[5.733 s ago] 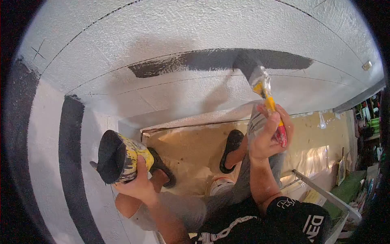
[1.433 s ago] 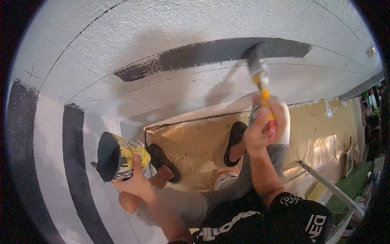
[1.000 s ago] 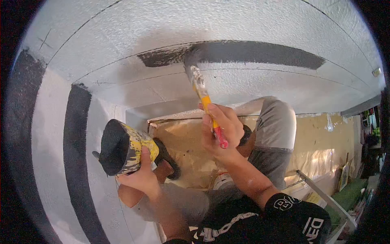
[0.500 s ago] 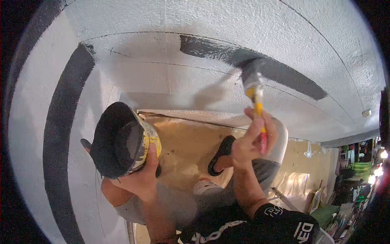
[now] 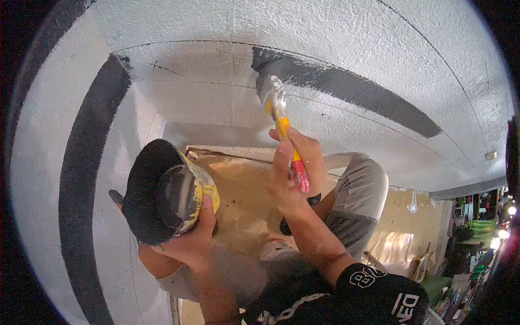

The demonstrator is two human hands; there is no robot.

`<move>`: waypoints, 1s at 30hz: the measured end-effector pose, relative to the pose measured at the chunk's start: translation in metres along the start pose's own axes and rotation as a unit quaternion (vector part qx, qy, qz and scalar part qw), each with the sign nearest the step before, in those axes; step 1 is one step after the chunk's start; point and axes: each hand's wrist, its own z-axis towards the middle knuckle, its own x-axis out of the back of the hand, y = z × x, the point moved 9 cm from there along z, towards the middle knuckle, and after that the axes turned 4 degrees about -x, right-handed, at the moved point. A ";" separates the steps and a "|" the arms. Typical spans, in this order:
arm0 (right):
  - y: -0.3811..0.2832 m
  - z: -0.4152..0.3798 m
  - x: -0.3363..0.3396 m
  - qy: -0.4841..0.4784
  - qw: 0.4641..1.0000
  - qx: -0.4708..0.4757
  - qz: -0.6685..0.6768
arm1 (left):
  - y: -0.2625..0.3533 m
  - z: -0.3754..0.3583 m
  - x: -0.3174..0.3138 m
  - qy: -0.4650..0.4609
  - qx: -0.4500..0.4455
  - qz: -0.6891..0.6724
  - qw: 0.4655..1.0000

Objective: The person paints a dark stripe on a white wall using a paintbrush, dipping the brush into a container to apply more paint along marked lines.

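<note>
My right hand (image 5: pixel 297 168) is closed round the yellow and red handle of a paintbrush (image 5: pixel 281 120). The brush's bristles touch the white wall (image 5: pixel 206 108) at the left end of a dark grey painted band (image 5: pixel 346 86). In my left hand (image 5: pixel 189 241) is a tilted paint bucket (image 5: pixel 205 187), black inside with yellow smears on its outer side. Dark paint shows in the bucket. My left thumb presses on its outer side, while the other fingers are mostly hidden beneath it.
Another dark grey band (image 5: pixel 81 189) curves down the wall at left. Thin pencilled lines run across the wall. Below are my bent knee (image 5: pixel 360 189) and a tan floor (image 5: pixel 244 187). Assorted clutter (image 5: pixel 471 238) stands at the far right.
My right hand has swept the brush leftward along the band to its left end, and the paint there looks denser. The bucket in my left hand has barely shifted.
</note>
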 end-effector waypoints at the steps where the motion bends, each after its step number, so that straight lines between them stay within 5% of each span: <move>1: 0.001 -0.001 0.004 0.002 1.000 -0.024 0.006 | -0.004 -0.003 0.001 -0.002 -0.001 0.016 1.000; 6: -0.001 0.003 0.012 -0.030 0.999 -0.040 0.016 | -0.005 -0.005 -0.003 -0.026 0.038 0.014 0.999; 8: 0.005 0.004 0.016 0.004 1.000 -0.009 -0.005 | -0.010 -0.006 -0.002 0.003 0.071 -0.071 0.995; 18: 0.035 0.001 0.084 0.121 0.992 -0.020 -0.017 | -0.003 -0.003 0.003 0.016 0.032 -0.084 0.996; 21: 0.042 -0.004 0.105 0.141 0.986 -0.090 -0.016 | -0.009 -0.004 0.004 0.033 0.099 -0.122 0.987; 26: 0.029 -0.007 0.126 0.184 0.980 -0.068 -0.037 | 0.001 0.001 0.006 0.010 0.024 -0.076 0.997; 30: 0.030 -0.009 0.107 0.099 0.988 -0.060 -0.100 | -0.002 -0.001 0.002 0.011 0.051 -0.094 0.994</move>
